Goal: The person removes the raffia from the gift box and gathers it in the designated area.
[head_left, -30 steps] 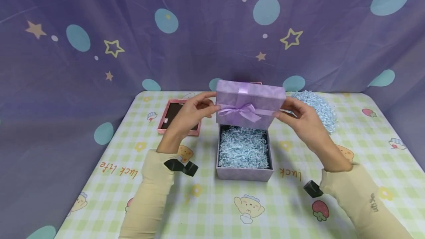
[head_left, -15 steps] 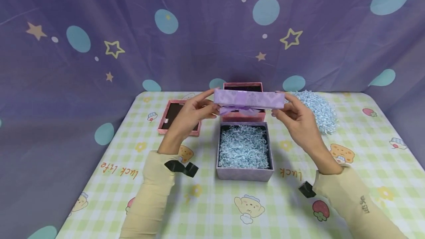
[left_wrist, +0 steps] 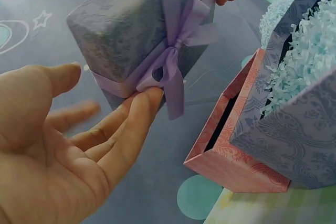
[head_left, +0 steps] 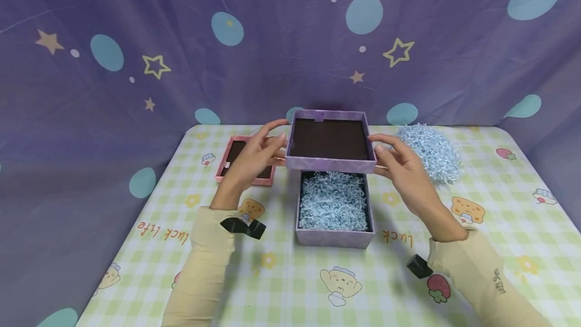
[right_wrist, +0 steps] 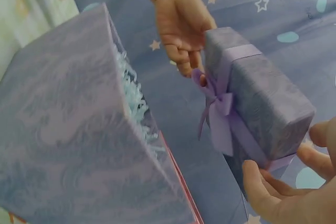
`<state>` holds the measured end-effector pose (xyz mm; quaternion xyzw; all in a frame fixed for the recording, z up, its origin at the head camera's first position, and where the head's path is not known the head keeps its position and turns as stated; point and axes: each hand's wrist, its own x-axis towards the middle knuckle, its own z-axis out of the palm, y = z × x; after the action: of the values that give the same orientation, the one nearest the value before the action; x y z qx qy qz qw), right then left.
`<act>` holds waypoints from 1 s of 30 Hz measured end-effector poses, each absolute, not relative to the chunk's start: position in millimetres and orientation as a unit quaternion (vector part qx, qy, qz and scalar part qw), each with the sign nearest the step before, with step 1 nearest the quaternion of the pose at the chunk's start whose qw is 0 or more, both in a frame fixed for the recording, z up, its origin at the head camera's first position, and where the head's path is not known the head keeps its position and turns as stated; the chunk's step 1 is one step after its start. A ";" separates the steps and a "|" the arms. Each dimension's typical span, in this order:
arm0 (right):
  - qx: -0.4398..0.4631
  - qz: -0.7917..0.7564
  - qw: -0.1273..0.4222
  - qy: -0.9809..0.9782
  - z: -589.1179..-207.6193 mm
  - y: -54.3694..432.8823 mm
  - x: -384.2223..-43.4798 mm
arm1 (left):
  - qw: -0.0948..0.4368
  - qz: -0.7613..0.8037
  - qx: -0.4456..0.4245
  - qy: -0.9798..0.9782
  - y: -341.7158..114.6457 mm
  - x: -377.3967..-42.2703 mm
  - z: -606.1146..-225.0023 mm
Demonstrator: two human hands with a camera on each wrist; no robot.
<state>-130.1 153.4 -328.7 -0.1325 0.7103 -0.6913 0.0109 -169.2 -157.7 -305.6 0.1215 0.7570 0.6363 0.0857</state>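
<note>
Both hands hold a purple gift box lid [head_left: 330,165] in the air, its dark inside facing up. In both wrist views a ribbon bow [left_wrist: 176,51] shows on the lid's outer face. My left hand [head_left: 254,160] is at the lid's left side; in the left wrist view its fingertips touch the face by the ribbon and its thumb stands apart. My right hand [head_left: 404,173] holds the opposite side with its fingers and thumb. Below the lid, the purple box base [head_left: 335,238] stands on the table, filled with light blue shredded paper [head_left: 333,201]. The lid covers its back edge.
A pink box lid [head_left: 267,181] lies inside-up at the left, partly behind my left hand. The pink box base [left_wrist: 252,166] stands behind the purple base, hidden in the head view. A heap of blue shredded paper [head_left: 431,153] lies at the right on the checked tablecloth [head_left: 281,286].
The lid has been turned over between my hands: its bow face, then its side edge, and now its dark inside faces the head camera. It has shifted slightly left. The purple base stays put.
</note>
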 end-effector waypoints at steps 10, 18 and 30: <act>-0.110 -0.706 0.077 0.695 -329.2 137.5 -128.0 | 0.140 0.649 0.104 0.740 -177.6 -165.4 -309.0; -0.112 -0.710 0.116 0.686 -335.2 117.9 -124.7 | 0.173 0.665 0.098 0.720 -202.5 -160.6 -312.2; -0.124 -0.717 0.123 0.674 -345.1 86.4 -120.4 | 0.171 0.657 0.089 0.729 -233.2 -151.7 -314.3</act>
<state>-120.4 86.4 -345.1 -0.1238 0.6744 -0.7175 0.1230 -151.7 -233.2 -314.3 0.0887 0.7287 0.6573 0.1706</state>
